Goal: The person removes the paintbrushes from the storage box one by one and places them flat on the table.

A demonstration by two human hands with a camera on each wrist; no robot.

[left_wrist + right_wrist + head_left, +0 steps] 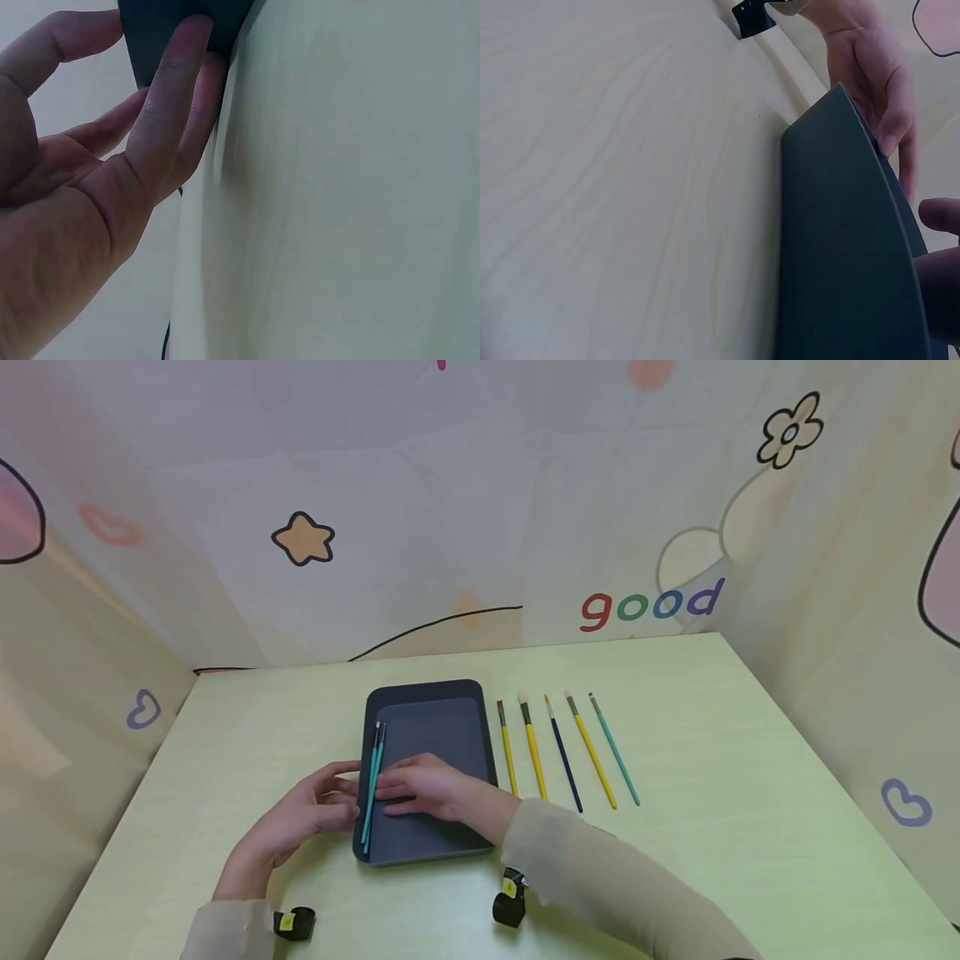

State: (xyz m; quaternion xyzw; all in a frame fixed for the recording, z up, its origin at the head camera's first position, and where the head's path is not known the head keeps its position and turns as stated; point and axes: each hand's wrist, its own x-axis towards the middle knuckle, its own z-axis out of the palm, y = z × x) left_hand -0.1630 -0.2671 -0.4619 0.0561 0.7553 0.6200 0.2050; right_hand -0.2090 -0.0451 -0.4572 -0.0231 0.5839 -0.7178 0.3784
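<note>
Touching tray (442,735) with loosely spread left hand (318,806), reaching inside with relaxed, seemingly empty right hand (431,787), beside teal brushes (371,793) along tray's left wall; apparently aligning them, next needing a light touch

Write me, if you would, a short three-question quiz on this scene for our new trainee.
1. How many paintbrushes lie on the table to the right of the tray?
2. True or false: in that row, the dark blue brush lies between two yellow brushes.
3. Which hand reaches over the tray's floor, next to the teal brushes? A) left; B) right; C) neither.

Key: 1. Five. 2. True. 3. B, the right hand.
</note>
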